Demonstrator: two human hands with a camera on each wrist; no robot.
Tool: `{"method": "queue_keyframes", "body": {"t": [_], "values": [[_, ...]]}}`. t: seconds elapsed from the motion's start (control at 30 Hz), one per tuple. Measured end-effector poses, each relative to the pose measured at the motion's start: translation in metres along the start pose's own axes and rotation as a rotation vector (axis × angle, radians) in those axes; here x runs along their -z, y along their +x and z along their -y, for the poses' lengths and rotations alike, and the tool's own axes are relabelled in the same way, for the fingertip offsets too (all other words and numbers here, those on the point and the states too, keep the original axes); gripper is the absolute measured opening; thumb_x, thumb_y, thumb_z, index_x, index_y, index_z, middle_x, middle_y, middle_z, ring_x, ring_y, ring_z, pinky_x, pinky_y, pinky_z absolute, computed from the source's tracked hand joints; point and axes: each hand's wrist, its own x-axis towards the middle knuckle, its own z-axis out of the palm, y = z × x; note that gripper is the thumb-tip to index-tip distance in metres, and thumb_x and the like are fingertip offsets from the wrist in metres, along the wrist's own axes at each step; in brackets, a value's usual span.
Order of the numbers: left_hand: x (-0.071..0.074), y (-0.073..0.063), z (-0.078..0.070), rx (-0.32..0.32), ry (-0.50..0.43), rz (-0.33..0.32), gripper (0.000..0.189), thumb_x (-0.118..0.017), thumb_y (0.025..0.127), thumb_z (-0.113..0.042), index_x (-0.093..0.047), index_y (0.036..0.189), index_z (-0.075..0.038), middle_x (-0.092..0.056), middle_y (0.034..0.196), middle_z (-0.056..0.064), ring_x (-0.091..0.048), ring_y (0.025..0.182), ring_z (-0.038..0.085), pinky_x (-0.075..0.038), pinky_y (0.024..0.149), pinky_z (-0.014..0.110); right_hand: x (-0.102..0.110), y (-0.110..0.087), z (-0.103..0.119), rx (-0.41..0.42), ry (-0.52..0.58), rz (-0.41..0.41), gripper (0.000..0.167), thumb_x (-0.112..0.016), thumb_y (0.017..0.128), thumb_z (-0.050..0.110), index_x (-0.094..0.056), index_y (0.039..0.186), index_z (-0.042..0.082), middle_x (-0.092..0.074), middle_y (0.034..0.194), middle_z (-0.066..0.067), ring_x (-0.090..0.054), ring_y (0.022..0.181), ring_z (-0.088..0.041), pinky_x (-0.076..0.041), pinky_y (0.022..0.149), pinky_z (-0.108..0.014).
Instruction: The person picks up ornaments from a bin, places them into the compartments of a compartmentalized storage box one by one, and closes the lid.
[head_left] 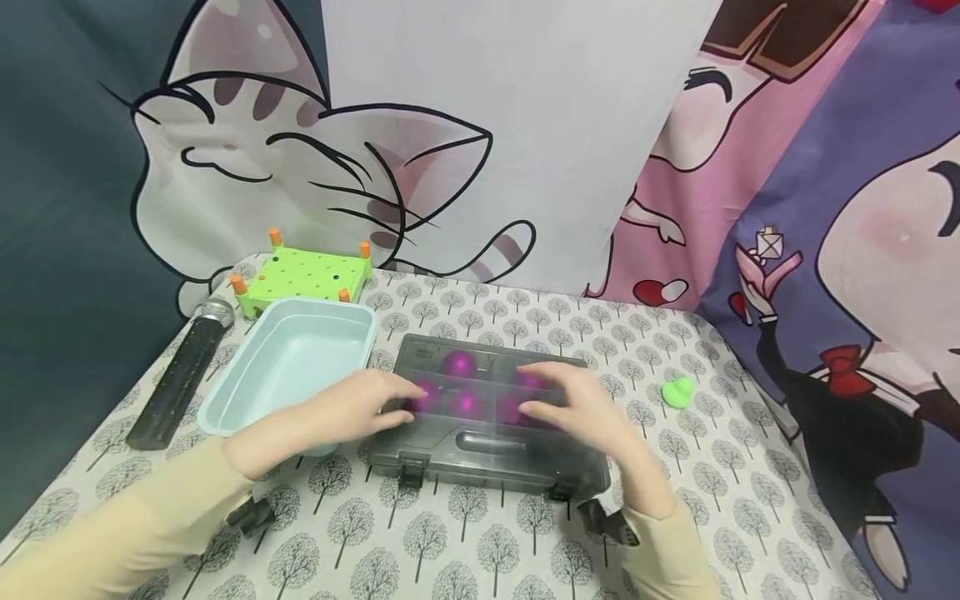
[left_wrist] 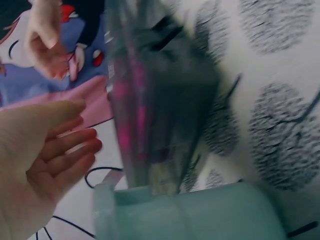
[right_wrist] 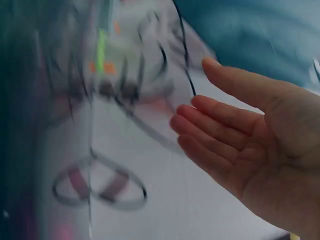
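Note:
A translucent grey plastic case (head_left: 442,465) lies closed on the table, its handle and two black latches on the near side. Several bright pink balls (head_left: 459,363) show through the lid. My left hand (head_left: 352,404) hovers over the left end of the case, fingers loosely extended. Over the right end is my right hand (head_left: 581,408), fingers relaxed and pointing inward. In the left wrist view, the left hand (left_wrist: 45,155) holds nothing and the case (left_wrist: 175,110) stands beside its fingertips. The right wrist view shows the right hand (right_wrist: 260,145) with its palm bare.
A pale blue basin (head_left: 300,358) stands left of the case, under my left forearm. Farther left lies a black microphone (head_left: 180,375). Behind the basin is a green pegged board (head_left: 303,275) with orange legs. A small green rubber duck (head_left: 678,392) sits at the right.

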Motion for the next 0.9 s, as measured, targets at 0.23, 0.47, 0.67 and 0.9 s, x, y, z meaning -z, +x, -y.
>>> {"method": "queue_keyframes", "body": {"t": [0.23, 0.47, 0.67, 0.9], "values": [[-0.018, -0.011, -0.007, -0.201, 0.158, -0.082, 0.027, -0.069, 0.087, -0.03, -0.075, 0.101, -0.007, -0.075, 0.103, 0.008, -0.073, 0.092, 0.022, -0.059, 0.085, 0.037, -0.061, 0.009, 0.039, 0.186, -0.139, 0.101, 0.043, -0.074, 0.084, 0.02, -0.065, 0.121, 0.002, -0.068, 0.124, -0.01, -0.064, 0.116, -0.026, -0.049, 0.104, -0.04], [-0.033, -0.027, -0.016, -0.201, 0.287, -0.144, 0.045, -0.075, 0.078, -0.047, -0.075, 0.099, -0.007, -0.074, 0.106, 0.012, -0.073, 0.094, 0.023, -0.061, 0.08, 0.038, -0.103, 0.003, 0.044, 0.184, -0.263, 0.132, 0.063, -0.08, 0.079, 0.029, -0.058, 0.131, 0.001, -0.057, 0.139, -0.014, -0.054, 0.13, -0.029, -0.045, 0.108, -0.045], [-0.045, -0.035, -0.014, -0.196, 0.258, -0.199, 0.05, -0.081, 0.072, -0.042, -0.074, 0.104, -0.004, -0.072, 0.112, 0.013, -0.072, 0.099, 0.023, -0.06, 0.083, 0.036, -0.112, -0.003, 0.045, 0.133, -0.284, 0.117, 0.07, -0.081, 0.077, 0.027, -0.054, 0.136, 0.0, -0.051, 0.145, -0.014, -0.048, 0.135, -0.029, -0.043, 0.109, -0.051], [-0.056, -0.041, -0.008, -0.255, 0.266, -0.284, 0.054, -0.086, 0.064, -0.039, -0.075, 0.103, -0.003, -0.072, 0.112, 0.014, -0.072, 0.1, 0.023, -0.059, 0.084, 0.035, -0.118, -0.007, 0.042, 0.12, -0.275, 0.127, 0.071, -0.081, 0.078, 0.025, -0.052, 0.137, -0.001, -0.049, 0.147, -0.014, -0.047, 0.136, -0.029, -0.04, 0.111, -0.048]]}}
